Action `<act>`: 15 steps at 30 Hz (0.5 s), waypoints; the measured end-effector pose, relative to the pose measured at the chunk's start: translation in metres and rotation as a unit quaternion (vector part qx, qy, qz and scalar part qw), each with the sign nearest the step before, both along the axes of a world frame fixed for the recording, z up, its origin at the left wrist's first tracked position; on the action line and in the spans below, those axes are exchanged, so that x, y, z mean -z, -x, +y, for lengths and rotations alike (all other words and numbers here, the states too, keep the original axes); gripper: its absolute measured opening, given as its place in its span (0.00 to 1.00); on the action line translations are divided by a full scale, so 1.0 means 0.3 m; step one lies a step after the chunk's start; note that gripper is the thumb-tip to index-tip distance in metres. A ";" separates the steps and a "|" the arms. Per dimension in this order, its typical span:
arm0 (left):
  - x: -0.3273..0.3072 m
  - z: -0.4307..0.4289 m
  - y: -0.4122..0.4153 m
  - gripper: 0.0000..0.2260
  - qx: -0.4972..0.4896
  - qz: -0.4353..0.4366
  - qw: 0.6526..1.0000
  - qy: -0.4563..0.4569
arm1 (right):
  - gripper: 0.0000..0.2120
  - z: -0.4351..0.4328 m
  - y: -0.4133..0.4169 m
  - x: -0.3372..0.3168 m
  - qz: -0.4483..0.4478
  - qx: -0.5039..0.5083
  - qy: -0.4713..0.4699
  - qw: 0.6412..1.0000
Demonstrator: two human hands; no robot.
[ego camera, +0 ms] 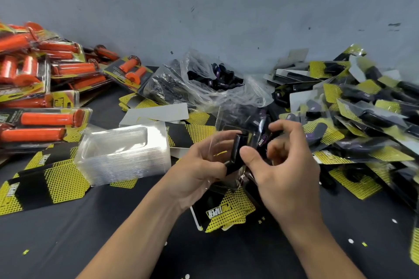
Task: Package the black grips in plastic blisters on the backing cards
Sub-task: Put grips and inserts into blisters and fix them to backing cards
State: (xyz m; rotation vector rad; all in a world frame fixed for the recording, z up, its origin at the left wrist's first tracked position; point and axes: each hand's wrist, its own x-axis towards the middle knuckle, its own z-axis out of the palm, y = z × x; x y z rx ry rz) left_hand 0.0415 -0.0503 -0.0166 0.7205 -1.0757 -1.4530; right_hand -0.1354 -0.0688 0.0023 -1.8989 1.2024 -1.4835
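Observation:
My left hand [199, 165] holds a clear plastic blister [229, 118] with a black grip [235, 154] lying in it. My right hand [283, 165] curls its fingers around a second black grip [263, 136] with a purple label, right beside the first one. Both hands are at the middle of the dark table. Just below them lies a small stack of yellow-and-black backing cards [226, 213]. A stack of empty blisters [122, 154] stands to the left. A clear bag of loose black grips [217, 77] sits at the back centre.
Packaged orange grips [45, 88] are heaped at the far left. A big pile of packaged black grips [353, 106] fills the right side. More backing cards [40, 183] lie flat at the left. A grey wall stands behind the table.

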 end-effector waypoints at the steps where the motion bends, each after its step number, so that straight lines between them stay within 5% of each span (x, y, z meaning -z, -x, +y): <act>1: -0.001 0.001 -0.001 0.33 0.005 -0.006 1.000 0.004 | 0.27 -0.011 0.014 -0.006 -0.015 -0.033 -0.033 0.999; 6: -0.001 0.016 0.000 0.30 0.021 -0.044 0.999 0.003 | 0.15 -0.028 0.024 -0.008 -0.050 -0.134 -0.109 0.984; 11: -0.010 -0.002 -0.014 0.27 -0.103 0.035 0.994 -0.027 | 0.07 -0.035 0.028 -0.021 -0.245 -0.100 -0.212 0.941; 15: -0.009 0.002 -0.005 0.39 0.000 0.013 1.000 0.012 | 0.09 -0.019 0.045 -0.041 -0.336 -0.090 -0.266 0.899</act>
